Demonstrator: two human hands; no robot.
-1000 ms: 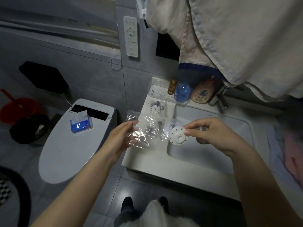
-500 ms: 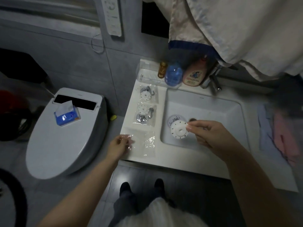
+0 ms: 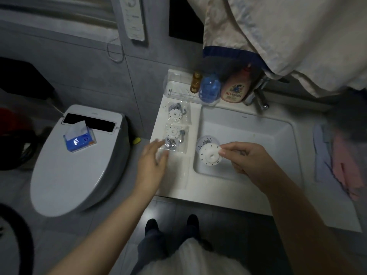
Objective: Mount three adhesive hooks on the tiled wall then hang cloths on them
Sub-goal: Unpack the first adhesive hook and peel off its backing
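From my head camera, my right hand (image 3: 248,161) pinches a white round adhesive hook base (image 3: 210,156) between thumb and fingers, held over the sink basin (image 3: 258,139). My left hand (image 3: 151,165) is spread flat, fingers straight, above an empty clear wrapper (image 3: 176,173) on the white worktop (image 3: 178,195). 2 bagged hooks (image 3: 174,124) lie farther back along the worktop's left edge. A pale cloth (image 3: 288,32) hangs above the tap.
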